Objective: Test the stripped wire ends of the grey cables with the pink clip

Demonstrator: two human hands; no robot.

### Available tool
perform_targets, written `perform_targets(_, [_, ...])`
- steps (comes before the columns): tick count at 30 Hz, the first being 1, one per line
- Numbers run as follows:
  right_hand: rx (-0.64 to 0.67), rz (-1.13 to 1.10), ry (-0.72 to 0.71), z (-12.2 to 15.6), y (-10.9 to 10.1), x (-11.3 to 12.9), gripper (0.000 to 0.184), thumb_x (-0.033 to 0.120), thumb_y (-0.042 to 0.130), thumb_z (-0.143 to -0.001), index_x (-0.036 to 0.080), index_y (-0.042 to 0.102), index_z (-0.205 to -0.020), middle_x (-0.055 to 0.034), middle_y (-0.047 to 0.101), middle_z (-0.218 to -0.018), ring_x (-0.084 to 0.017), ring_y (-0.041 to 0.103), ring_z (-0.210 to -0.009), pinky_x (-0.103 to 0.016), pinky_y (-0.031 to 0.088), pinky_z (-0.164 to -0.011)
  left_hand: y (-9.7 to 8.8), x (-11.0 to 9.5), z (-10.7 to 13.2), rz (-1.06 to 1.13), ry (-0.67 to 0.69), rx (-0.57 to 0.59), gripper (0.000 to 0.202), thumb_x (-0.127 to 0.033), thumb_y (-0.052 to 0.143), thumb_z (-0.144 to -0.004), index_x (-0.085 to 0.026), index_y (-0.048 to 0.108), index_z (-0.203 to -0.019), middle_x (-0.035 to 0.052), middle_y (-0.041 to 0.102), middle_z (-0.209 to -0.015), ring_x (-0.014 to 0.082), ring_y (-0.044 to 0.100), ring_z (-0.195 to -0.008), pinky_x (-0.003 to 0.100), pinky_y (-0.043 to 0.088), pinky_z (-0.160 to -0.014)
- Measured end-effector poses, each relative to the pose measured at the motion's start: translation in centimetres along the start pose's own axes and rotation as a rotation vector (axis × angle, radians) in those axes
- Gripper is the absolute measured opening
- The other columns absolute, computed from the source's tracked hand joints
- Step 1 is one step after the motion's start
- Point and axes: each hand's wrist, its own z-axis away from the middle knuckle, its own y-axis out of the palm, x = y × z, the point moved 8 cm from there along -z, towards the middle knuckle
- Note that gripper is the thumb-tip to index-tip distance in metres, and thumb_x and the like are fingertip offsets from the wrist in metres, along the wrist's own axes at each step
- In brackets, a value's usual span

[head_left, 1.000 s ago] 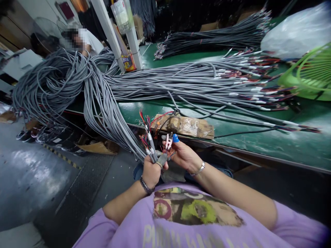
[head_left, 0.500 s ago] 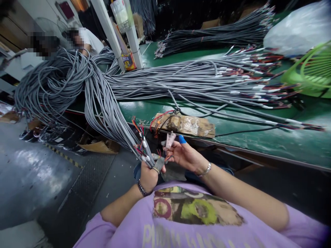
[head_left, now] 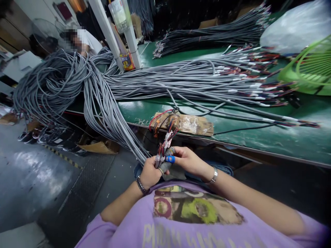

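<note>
My left hand (head_left: 152, 170), its thumb and fingertips in grey covers, is closed around a bundle of grey cables (head_left: 131, 144) close to their ends. Above the fist stick up the cable ends (head_left: 167, 139), with white sleeves and thin red, brown and dark wires. My right hand (head_left: 182, 158) meets them from the other side. It is closed, its blue-capped thumb and its fingers pressed against the cable ends beside my left thumb. What exactly lies between those fingertips is partly hidden. Both hands are over my lap, just in front of the table edge.
Many grey cables (head_left: 160, 77) lie along the green table (head_left: 261, 141), looped at the left. A wooden block (head_left: 195, 124) with wires sits at the front edge. Farther off are black cables (head_left: 207, 39), a plastic bag (head_left: 292, 27), a green basket (head_left: 310, 72), a post (head_left: 104, 27) and a person (head_left: 91, 41).
My right hand has come in to the left hand and closed; its blue-capped thumb turned down. The cable ends in my left hand have swung upright and to the right.
</note>
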Motion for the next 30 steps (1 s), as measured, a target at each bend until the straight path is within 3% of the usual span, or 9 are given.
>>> perform_targets(7, [-0.066,-0.065,0.010,-0.1,-0.1,0.1,0.031,0.045,0.077,-0.068,0.018,0.062,-0.065,0.0002,0.065,-0.055,-0.014,0.057,-0.054,-0.027,0.045,-0.057,-1.0,0.2,0.1,0.064,0.085,-0.109,0.040,-0.046,0.064,-0.082,-0.016,0.065,-0.054,0.0039,0.064,-0.056,0.0144,0.056,-0.057,0.027,0.045,-0.062])
perform_targets(13, [-0.131,-0.068,0.020,0.0,-0.6,-0.1,0.035,0.048,0.079,-0.064,0.019,0.058,-0.063,0.0010,0.064,-0.054,-0.013,0.054,-0.052,-0.025,0.041,-0.052,-1.3,0.8,0.0,0.111,0.072,-0.175,0.040,-0.046,0.064,-0.081,-0.017,0.065,-0.054,0.0032,0.063,-0.054,0.0141,0.055,-0.056,0.026,0.044,-0.060])
perform_targets(21, [0.002,-0.098,0.036,-0.2,0.9,0.4,0.031,0.046,0.073,-0.074,0.018,0.061,-0.077,-0.0010,0.068,-0.058,-0.015,0.059,-0.054,-0.026,0.040,-0.055,-0.8,0.2,-0.2,0.097,0.065,-0.119,0.043,-0.048,0.065,-0.080,-0.017,0.063,-0.050,0.0019,0.060,-0.051,0.0132,0.052,-0.053,0.027,0.043,-0.060])
perform_targets(30, [-0.093,-0.097,-0.013,-0.3,0.5,0.2,0.035,0.050,0.072,-0.073,0.019,0.057,-0.067,0.0013,0.063,-0.051,-0.014,0.056,-0.051,-0.026,0.038,-0.055,-1.0,0.8,0.1,0.129,0.086,-0.158,0.040,-0.044,0.064,-0.082,-0.017,0.064,-0.053,0.0019,0.062,-0.052,0.0133,0.054,-0.053,0.026,0.042,-0.058])
